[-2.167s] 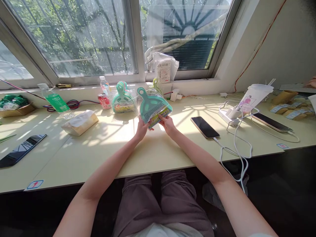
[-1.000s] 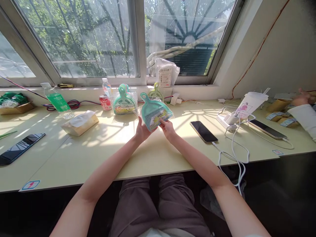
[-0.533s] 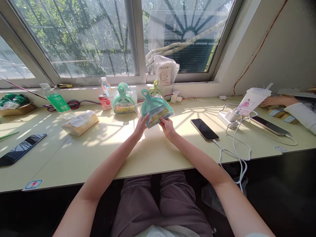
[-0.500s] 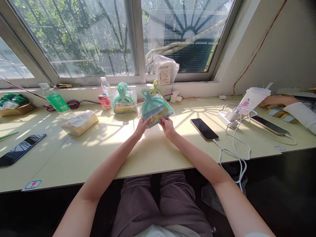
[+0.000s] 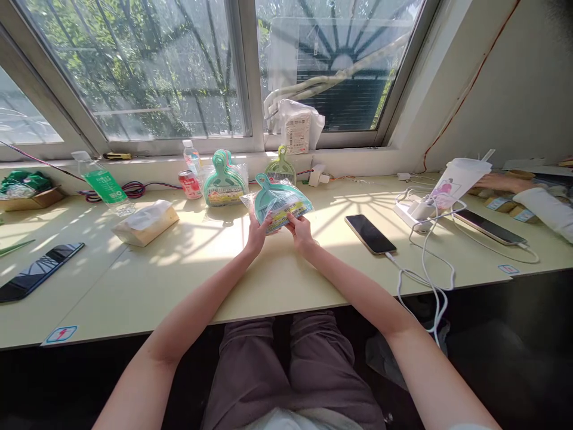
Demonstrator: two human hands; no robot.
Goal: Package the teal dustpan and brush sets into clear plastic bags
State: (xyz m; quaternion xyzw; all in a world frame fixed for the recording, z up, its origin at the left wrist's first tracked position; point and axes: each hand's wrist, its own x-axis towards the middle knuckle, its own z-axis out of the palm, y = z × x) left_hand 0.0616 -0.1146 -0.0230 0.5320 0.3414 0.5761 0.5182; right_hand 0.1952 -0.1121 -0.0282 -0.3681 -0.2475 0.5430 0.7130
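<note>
Between my two hands is a teal dustpan and brush set (image 5: 278,200) in a clear plastic bag, with a yellow printed label along its lower edge. My left hand (image 5: 258,232) grips its lower left corner, and my right hand (image 5: 299,228) pinches the bottom edge at the right. The set is held above the table, tilted back with its handle toward the window. Just left of it, a stack of similar bagged dustpan sets (image 5: 225,182) leans upright by the sill. Behind it stands a yellow-green dustpan and brush (image 5: 282,164).
A tissue pack (image 5: 145,223), a green-labelled bottle (image 5: 104,184) and a red can (image 5: 190,184) stand left. To the right lie a phone (image 5: 370,234), white cables, a power strip (image 5: 412,218) and a plastic cup (image 5: 461,179). Another person's hand (image 5: 504,182) is at far right.
The dustpan set has tipped further back and its handle has dropped, uncovering more of the yellow-green set behind. My left hand has shifted slightly along the bag's left side.
</note>
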